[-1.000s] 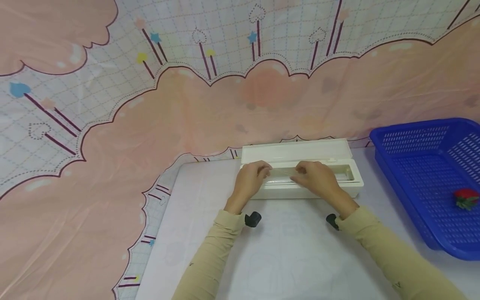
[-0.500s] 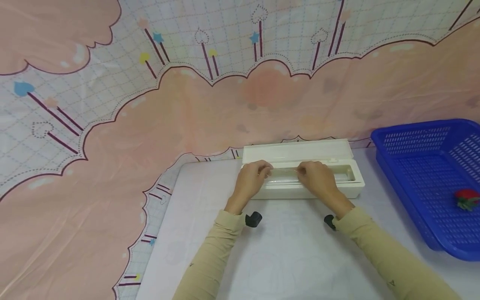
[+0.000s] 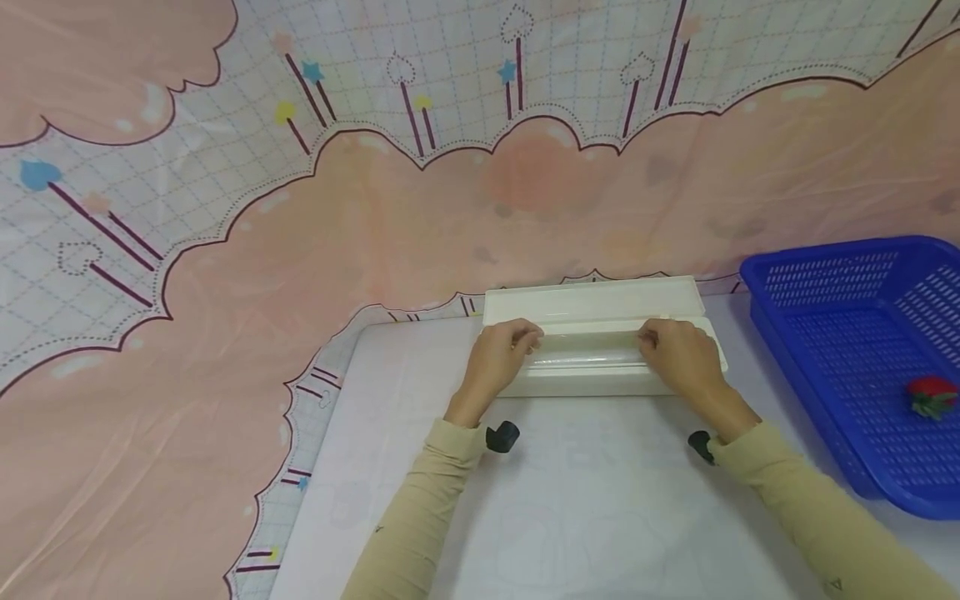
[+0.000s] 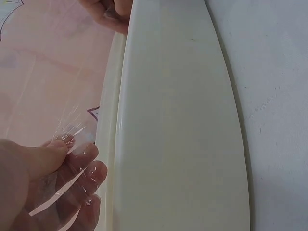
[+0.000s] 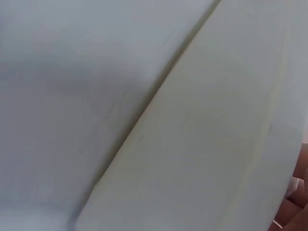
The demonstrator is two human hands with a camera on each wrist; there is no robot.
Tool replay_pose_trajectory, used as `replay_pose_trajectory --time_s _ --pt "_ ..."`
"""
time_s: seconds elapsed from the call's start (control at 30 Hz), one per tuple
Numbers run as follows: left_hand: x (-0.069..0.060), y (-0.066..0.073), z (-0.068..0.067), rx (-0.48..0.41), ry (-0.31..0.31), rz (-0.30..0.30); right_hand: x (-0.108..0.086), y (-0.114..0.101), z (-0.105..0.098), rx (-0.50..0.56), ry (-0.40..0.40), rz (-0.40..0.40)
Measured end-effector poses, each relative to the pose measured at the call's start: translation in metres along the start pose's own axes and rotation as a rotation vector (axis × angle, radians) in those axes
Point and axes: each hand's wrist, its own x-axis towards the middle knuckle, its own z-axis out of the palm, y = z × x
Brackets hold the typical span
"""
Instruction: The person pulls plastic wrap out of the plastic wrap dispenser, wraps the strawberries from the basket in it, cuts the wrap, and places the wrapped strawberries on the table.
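Note:
A long white cling film box (image 3: 585, 383) lies across the far part of the table, its lid (image 3: 592, 298) tipped back toward the wall. A clear roll (image 3: 588, 358) shows inside. My left hand (image 3: 497, 360) is over the box's left part. In the left wrist view its thumb and fingers pinch crinkled cling film (image 4: 72, 127), which also covers its fingers. My right hand (image 3: 684, 357) is over the right part, pinching the film's edge with thumb and fingers. Between both hands the film is stretched and barely visible. Only some right-hand fingers (image 5: 293, 204) appear in the right wrist view.
A blue plastic basket (image 3: 795, 383) stands on the right with a red strawberry-like thing (image 3: 932, 396) inside. White cloth covers the table (image 3: 570, 500). A patterned pink sheet (image 3: 420, 233) hangs behind the box. A black wrist mount (image 3: 502, 437) sits by the left sleeve.
My right hand has moved right along the box, widening the gap between the hands. My left hand has stayed nearly in place, still pinching the film.

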Motion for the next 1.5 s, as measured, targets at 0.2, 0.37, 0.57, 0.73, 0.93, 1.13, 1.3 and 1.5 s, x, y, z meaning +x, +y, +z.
replay_pose_trajectory --time_s 0.2,0.37,0.57,0.73,0.93,1.13,1.3,1.5 --pt "-0.002 -0.003 -0.002 -0.021 -0.045 0.001 -0.005 0.014 -0.016 0.016 -0.040 -0.036" --pt "-0.005 -0.010 -0.003 -0.064 -0.132 -0.009 -0.004 0.017 -0.022 0.016 -0.060 -0.068" --pt "-0.007 -0.016 -0.001 -0.089 -0.170 -0.006 -0.003 0.019 -0.026 0.034 -0.059 -0.074" --pt "-0.008 -0.013 0.003 -0.064 -0.125 0.001 -0.002 0.019 -0.026 0.042 -0.062 -0.070" --pt "-0.010 -0.006 0.009 -0.096 0.000 -0.038 -0.002 0.019 -0.027 0.069 -0.078 -0.048" --pt "-0.012 -0.005 0.007 -0.092 0.000 -0.053 0.000 0.023 -0.028 0.098 -0.077 -0.055" --pt "-0.015 -0.008 -0.002 -0.085 -0.067 -0.054 0.000 0.024 -0.030 0.136 -0.088 -0.046" --pt "-0.016 -0.010 -0.007 -0.016 -0.104 -0.051 0.001 0.026 -0.030 0.153 -0.097 -0.026"
